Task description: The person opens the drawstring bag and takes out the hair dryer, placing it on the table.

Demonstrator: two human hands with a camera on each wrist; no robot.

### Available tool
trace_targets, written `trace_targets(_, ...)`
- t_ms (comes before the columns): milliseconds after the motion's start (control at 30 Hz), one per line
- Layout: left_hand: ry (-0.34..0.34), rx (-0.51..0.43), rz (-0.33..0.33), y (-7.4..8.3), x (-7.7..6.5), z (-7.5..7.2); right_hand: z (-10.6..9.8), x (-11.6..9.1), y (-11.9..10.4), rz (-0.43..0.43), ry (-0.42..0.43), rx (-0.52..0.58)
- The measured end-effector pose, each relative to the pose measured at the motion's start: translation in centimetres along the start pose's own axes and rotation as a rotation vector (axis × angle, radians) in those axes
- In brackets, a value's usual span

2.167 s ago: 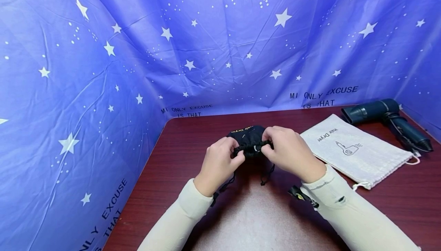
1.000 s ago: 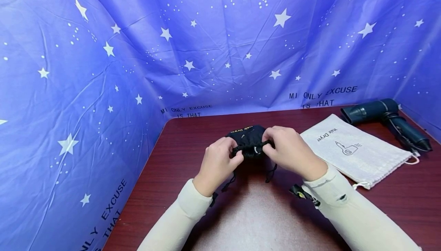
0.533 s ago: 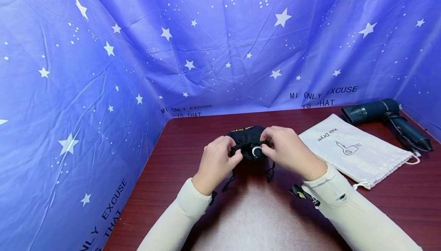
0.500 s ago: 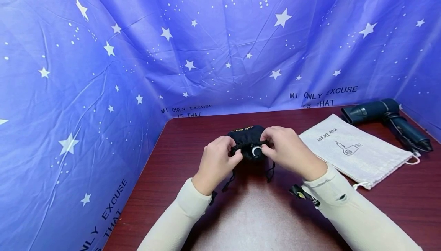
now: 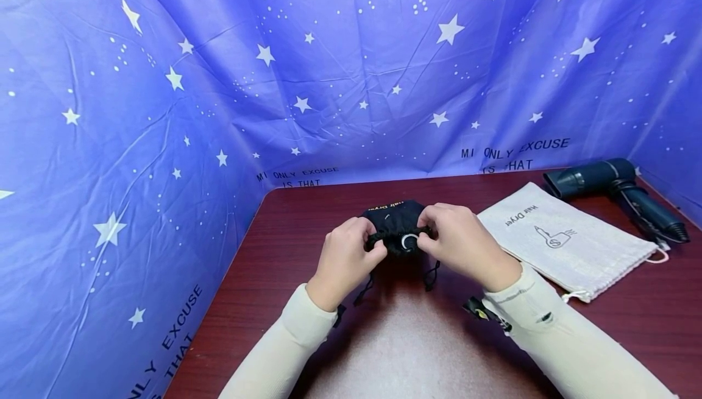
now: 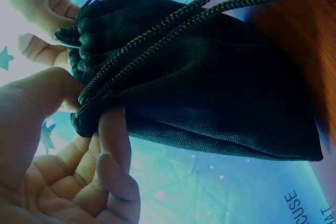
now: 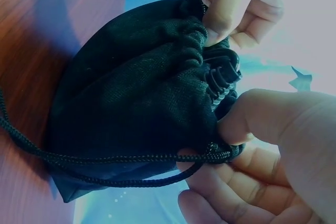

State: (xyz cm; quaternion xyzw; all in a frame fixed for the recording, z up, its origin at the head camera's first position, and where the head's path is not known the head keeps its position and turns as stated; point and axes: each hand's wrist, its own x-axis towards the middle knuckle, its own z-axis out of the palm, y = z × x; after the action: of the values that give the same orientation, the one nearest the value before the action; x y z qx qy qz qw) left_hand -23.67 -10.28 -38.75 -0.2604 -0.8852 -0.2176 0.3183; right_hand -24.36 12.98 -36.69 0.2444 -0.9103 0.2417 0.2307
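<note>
A black drawstring pouch point(image 5: 396, 222) is held between two hands just right of the centre of the head view, its gathered mouth turned toward the lower edge of the frame. The left side of the mouth is pinched in the grip of the left hand point(image 5: 347, 259), between thumb and forefinger; the right side is pinched likewise in the grip of the right hand point(image 5: 465, 245). A dark ribbed piece point(image 7: 223, 80) is seen inside the mouth in the right wrist view. Black cords point(image 7: 105, 159) are left trailing from both sides of the pouch. Whether its base is rested on the reddish-brown counter point(image 5: 296, 228) cannot be told. At the right of the head view, a white bag point(image 5: 565, 243) printed "Hair Dryer" is laid flat, with a dark hair dryer point(image 5: 595, 178) placed just beyond it. The background is filled by a star-patterned blue cloth point(image 5: 340, 70).
</note>
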Motion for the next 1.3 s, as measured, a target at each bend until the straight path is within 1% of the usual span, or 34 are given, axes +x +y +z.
trace_targets(167,0.006,-0.005,0.004,0.03,-0.02,0.04,-0.01,-0.23,0.13,0.006,0.005,-0.002)
trace_targets(300,-0.004,-0.002,-0.002,0.05,-0.05,0.09,0.01,-0.42,0.18,0.006,0.007,-0.002)
trace_targets(600,-0.013,-0.004,-0.011,0.08,0.00,0.08,0.05,-0.61,0.44,-0.015,0.028,-0.009)
trace_targets(1167,-0.014,0.011,-0.012,-0.04,-0.11,0.04,-0.09,-0.88,0.68,-0.002,0.024,-0.002)
trace_targets(1300,-0.005,0.010,-0.007,-0.08,-0.10,0.06,-0.17,-0.87,0.87,-0.003,0.026,-0.009)
